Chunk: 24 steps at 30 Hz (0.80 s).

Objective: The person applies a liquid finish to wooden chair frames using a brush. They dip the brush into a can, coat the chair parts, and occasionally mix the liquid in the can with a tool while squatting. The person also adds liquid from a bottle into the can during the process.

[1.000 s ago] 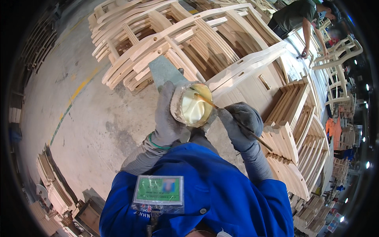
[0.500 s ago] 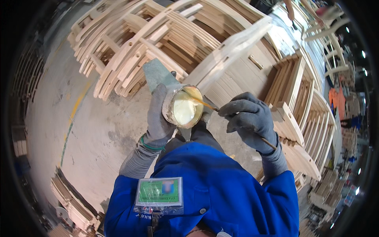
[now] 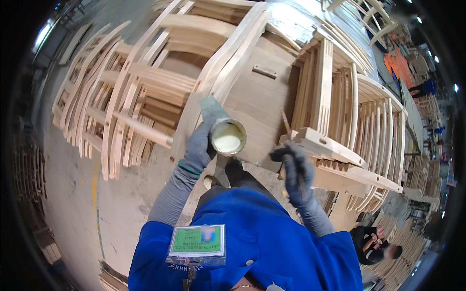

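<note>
My left hand (image 3: 198, 148), in a grey glove, is wrapped round a round cup (image 3: 242, 127) with pale cream liquid (image 3: 226, 139) inside. A flat grey-green strip (image 3: 212, 108) sticks out beyond the cup on its far side. To the right, my gloved right hand (image 3: 297, 169) is closed on a thin brush-like stick (image 3: 285, 119), its tip pointing away from me and clear of the cup. The hand is somewhat blurred. Just beyond it lie the ends of stacked pale wooden frame parts (image 3: 326, 141); whether the stick touches them I cannot tell.
Wooden chair-like frames (image 3: 131, 72) stand stacked at the left and far side. A brown board (image 3: 247, 104) between the stacks bears a small wooden block (image 3: 264, 72). More curved frames (image 3: 371, 116) stand at the right. Another person (image 3: 371, 245) is at the lower right.
The stick has come out of the cup, and my right hand has moved toward the right-hand frames. My left hand keeps hold of the cup. The view has shifted toward the right-hand stack.
</note>
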Tool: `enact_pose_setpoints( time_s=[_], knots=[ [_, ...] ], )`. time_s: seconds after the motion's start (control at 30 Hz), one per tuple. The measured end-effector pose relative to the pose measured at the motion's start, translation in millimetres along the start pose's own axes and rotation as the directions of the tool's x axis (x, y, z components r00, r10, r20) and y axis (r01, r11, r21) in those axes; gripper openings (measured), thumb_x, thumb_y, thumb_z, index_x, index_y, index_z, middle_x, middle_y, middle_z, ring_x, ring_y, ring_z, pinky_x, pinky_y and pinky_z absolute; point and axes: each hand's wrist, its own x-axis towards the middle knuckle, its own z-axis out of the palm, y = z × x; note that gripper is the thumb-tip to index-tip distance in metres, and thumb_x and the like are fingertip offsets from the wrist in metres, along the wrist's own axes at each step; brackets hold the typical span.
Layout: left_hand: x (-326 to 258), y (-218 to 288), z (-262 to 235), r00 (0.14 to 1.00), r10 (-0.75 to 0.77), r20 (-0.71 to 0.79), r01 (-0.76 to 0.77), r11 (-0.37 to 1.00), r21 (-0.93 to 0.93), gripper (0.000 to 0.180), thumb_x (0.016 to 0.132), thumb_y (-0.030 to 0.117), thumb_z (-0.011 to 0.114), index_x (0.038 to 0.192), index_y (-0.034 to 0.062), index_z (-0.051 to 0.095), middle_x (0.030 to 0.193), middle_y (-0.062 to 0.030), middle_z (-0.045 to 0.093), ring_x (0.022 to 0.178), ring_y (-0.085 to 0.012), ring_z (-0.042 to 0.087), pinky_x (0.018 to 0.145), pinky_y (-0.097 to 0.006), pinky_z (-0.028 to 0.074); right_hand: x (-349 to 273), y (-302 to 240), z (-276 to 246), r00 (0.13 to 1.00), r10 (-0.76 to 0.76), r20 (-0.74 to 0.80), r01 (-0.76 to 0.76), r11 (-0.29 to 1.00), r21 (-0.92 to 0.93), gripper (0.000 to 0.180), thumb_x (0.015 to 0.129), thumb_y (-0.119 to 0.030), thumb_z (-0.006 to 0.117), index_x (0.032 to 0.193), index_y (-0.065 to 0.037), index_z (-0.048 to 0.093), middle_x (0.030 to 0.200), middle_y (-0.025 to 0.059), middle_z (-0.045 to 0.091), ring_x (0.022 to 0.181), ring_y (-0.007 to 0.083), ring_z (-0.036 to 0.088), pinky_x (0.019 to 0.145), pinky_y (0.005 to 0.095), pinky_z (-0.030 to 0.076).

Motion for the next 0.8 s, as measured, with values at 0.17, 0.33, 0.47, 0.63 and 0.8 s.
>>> enact_pose_setpoints(
  time_s=[0.17,0.33,0.47,0.63,0.8],
  knots=[
    [119.2,-56.9,-7.7,0.975,0.208,-0.084,-0.156,0.898,0.412,0.025,0.092,0.020,0.053,0.102,-0.0015,0.060,0.094,-0.0094,0.064,0.084,-0.0182,0.062,0.076,-0.029,0.052,3.3,94.9,14.5,0.973,-0.154,0.169,0.213,0.884,-0.417,0.068,0.072,0.005,0.052,0.137,-0.005,0.035,0.126,0.0223,0.049,0.107,0.0356,0.055,0.088,0.0397,0.046],
    [220.4,-70.9,21.5,0.943,0.331,-0.045,-0.191,0.644,0.740,0.028,0.089,0.015,0.054,0.104,-0.0069,0.060,0.096,-0.0112,0.065,0.083,-0.0162,0.061,0.075,-0.025,0.050,20.7,148.5,10.7,0.966,0.049,0.252,0.063,0.907,-0.417,0.068,0.072,0.005,0.048,0.138,-0.004,0.032,0.136,0.0233,0.038,0.125,0.0368,0.039,0.103,0.0402,0.035],
    [289.1,-73.4,21.1,0.954,0.280,0.110,-0.217,0.387,0.896,0.034,0.089,0.017,0.051,0.114,-0.0063,0.057,0.102,-0.0123,0.065,0.091,-0.0185,0.061,0.083,-0.026,0.047,27.2,168.5,8.9,0.976,0.065,0.208,0.024,0.918,-0.397,0.062,0.074,0.006,0.046,0.135,-0.002,0.037,0.132,0.0254,0.041,0.121,0.0397,0.043,0.100,0.0430,0.037],
    [358.6,-68.7,34.8,0.988,0.125,0.086,-0.101,0.124,0.987,0.037,0.088,0.018,0.049,0.118,-0.0039,0.056,0.113,-0.0137,0.062,0.103,-0.0213,0.059,0.090,-0.028,0.043,29.3,195.6,13.9,0.987,0.066,0.147,-0.011,0.936,-0.352,0.053,0.081,0.003,0.049,0.132,0.001,0.038,0.129,0.0272,0.044,0.120,0.0408,0.043,0.101,0.0439,0.036],
    [375.3,-62.7,18.7,0.979,0.151,0.136,-0.175,0.292,0.940,0.040,0.085,0.015,0.047,0.120,-0.0036,0.054,0.124,-0.0166,0.056,0.116,-0.0242,0.051,0.101,-0.028,0.036,40.4,218.3,43.5,0.987,0.117,0.111,-0.057,0.897,-0.438,0.048,0.087,-0.008,0.048,0.133,0.002,0.037,0.129,0.0286,0.043,0.121,0.0401,0.042,0.103,0.0438,0.033]
  ],
)
